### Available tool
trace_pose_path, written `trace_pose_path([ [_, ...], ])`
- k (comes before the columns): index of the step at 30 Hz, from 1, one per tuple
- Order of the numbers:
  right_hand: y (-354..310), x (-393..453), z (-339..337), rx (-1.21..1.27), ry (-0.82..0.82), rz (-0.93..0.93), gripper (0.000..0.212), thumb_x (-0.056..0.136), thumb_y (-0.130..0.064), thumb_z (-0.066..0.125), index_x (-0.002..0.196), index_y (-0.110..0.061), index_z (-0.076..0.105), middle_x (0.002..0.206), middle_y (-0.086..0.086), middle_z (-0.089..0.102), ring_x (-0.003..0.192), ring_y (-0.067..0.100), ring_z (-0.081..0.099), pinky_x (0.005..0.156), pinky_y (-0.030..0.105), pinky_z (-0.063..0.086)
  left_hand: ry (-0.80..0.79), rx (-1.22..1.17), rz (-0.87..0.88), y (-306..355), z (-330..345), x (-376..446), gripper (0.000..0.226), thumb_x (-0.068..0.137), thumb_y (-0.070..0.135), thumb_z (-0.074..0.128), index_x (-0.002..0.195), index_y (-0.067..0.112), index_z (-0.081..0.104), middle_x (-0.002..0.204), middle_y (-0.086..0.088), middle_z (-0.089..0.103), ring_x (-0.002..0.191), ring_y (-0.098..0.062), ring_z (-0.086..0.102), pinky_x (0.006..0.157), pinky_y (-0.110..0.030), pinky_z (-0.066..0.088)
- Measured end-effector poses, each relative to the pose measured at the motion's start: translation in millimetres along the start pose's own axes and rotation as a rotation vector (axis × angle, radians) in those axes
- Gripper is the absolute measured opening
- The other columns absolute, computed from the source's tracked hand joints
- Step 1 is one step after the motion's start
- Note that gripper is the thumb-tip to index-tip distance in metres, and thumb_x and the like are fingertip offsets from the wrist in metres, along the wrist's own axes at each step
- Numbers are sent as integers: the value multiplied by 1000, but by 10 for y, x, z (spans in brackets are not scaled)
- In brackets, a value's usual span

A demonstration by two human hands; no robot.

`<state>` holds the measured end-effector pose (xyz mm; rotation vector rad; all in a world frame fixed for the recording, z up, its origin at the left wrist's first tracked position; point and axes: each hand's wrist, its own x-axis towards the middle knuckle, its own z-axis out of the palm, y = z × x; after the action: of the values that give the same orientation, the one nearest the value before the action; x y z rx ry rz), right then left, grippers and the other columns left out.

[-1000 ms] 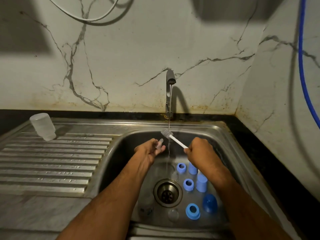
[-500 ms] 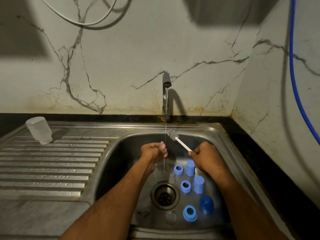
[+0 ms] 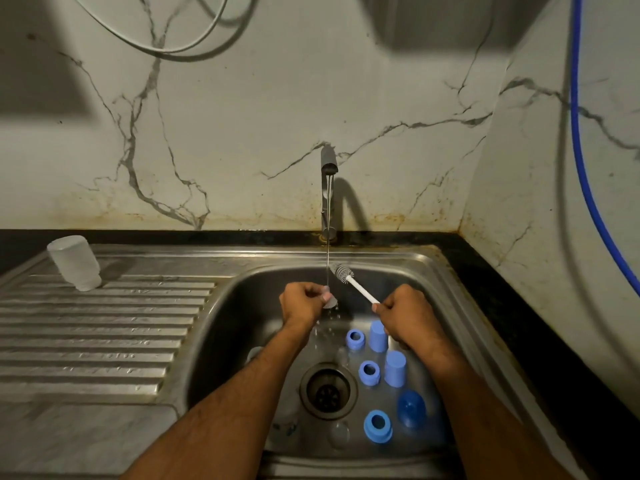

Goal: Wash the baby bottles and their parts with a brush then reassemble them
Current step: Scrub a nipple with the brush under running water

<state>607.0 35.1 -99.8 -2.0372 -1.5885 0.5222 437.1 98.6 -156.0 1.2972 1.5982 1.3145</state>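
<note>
Left fingers: curled and pinched together on a small clear teat (image 3: 330, 301), which was held under the thin water stream (image 3: 327, 237).
Left hand (image 3: 304, 304): was held over the far middle of the basin, knuckles up.
Right fingers: clamped round the near end of the white brush handle (image 3: 362, 290).
Right hand (image 3: 405, 315): was held just right of the left hand, apart from it.
Brush (image 3: 341, 271): its grey bristle head was pointed up and to the left, just beside the stream and apart from the teat.
Tap (image 3: 328, 188): was set at the far rim, with water running.
Blue parts: three collar rings (image 3: 355, 339) (image 3: 369, 371) (image 3: 378, 426), two light blue caps (image 3: 378, 336) (image 3: 394, 368) and one darker dome cap (image 3: 411, 408) were spread on the basin floor right of the drain (image 3: 328, 390).
Clear parts: faint clear pieces (image 3: 339, 434) were seen near the drain; their kind could not be told.
Bottle (image 3: 74, 263): a frosted bottle body was stood mouth down at the far left of the draining board (image 3: 104, 341).
Sink (image 3: 242, 292): steel, set in a dark counter.
Wall: a white cable (image 3: 180, 48) and a blue hose (image 3: 578, 140) were hung against marbled tiles.
Writing: no brand or label could be read.
</note>
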Motion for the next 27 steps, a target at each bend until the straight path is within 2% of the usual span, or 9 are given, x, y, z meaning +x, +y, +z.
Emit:
trace_pose_path([
  [3,8,8,8,-2,-2,-6,33,94,-31,69,70,-7,66,60,5,59,63,23,62,61,26,43,-7,-32,-61,-26,25,22,7,82,5,78,88,10,78,88,0,75,85,-10,69,81,-24,57],
  [5,8,8,15,-10,-2,-7,34,94,-30,69,68,-8,64,58,4,57,63,23,62,61,26,43,-32,-89,-117,-4,39,9,4,85,4,74,87,7,76,89,-7,74,76,-12,67,67,-20,57],
  [10,-2,16,29,-10,-1,5,32,94,-29,68,70,-9,65,60,3,58,65,21,62,64,27,44,-193,-470,-389,134,17,-35,16,89,-12,50,94,-2,62,87,-24,66,63,-27,59,63,-33,55],
  [12,-9,16,38,-12,1,9,31,94,-29,69,70,-9,66,61,4,61,66,22,64,65,27,47,-259,-617,-504,184,-15,-47,19,87,-14,45,87,-3,61,86,-21,64,67,-25,59,70,-30,54],
  [16,-23,10,47,-14,3,13,31,94,-29,69,73,-6,70,65,7,67,68,22,67,70,32,55,-267,-822,-686,215,-66,-68,28,98,-10,34,91,-9,60,91,-20,60,85,-25,61,109,-36,44],
  [20,-37,6,49,-13,1,23,29,94,-30,69,77,-6,72,67,7,67,69,22,68,72,33,57,-205,-919,-783,198,-77,-35,25,103,-3,33,97,-9,56,98,-25,58,108,-33,58,112,-37,41],
  [22,-42,2,47,-14,-1,29,28,94,-30,69,79,-7,72,67,6,67,69,20,68,72,32,57,-208,-924,-791,203,-71,-31,25,104,-2,34,96,-7,56,97,-24,58,108,-32,56,111,-37,41],
  [24,-44,-4,40,-20,-4,32,29,95,-30,68,77,-7,70,64,4,64,67,19,66,68,29,52,-222,-922,-776,210,-74,-49,22,103,-2,37,96,-4,58,94,-21,59,101,-29,58,105,-36,48],
  [27,-31,-18,30,-17,-16,30,32,95,-28,68,69,-10,65,60,3,60,60,18,60,63,26,46,-225,-869,-703,199,-66,-60,14,99,2,51,93,2,63,89,-16,65,82,-25,62,72,-31,59],
])
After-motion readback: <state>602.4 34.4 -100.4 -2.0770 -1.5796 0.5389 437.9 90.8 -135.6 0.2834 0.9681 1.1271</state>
